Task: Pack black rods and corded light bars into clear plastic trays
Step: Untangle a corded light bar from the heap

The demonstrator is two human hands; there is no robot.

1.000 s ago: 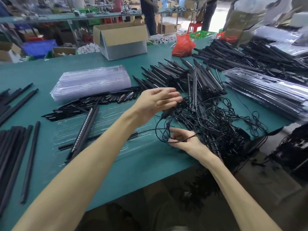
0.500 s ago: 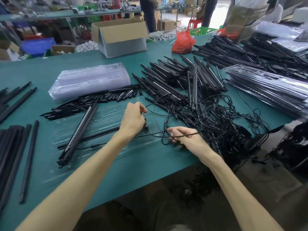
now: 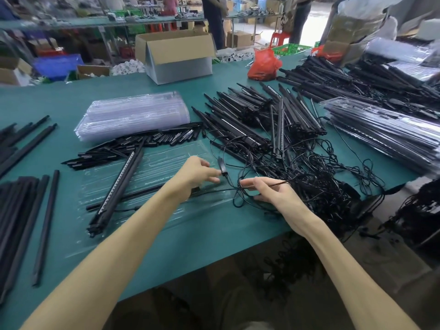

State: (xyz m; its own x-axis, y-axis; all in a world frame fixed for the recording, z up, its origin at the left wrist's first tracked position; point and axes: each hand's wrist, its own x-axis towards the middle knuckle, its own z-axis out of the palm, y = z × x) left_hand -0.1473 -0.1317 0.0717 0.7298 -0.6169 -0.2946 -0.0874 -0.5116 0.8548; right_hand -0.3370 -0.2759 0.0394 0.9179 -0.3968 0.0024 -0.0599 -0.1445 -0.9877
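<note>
Corded light bar [image 3: 119,184] lies across the clear tray [image 3: 181,153], its cord [image 3: 221,190] pinched by both the left hand [image 3: 197,173] and right hand [image 3: 273,192]. Looks like it's maybe looped into the cable tangle [image 3: 316,186], so pulling could drag others along.

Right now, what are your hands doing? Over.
Left hand pinches the plug. Right hand pinches the cord. Light bar lies slanted on the tray. Tangle crowds the right side.

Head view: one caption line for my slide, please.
Left hand pinches a black connector; right hand pinches a cord, by a clear tray.
</note>
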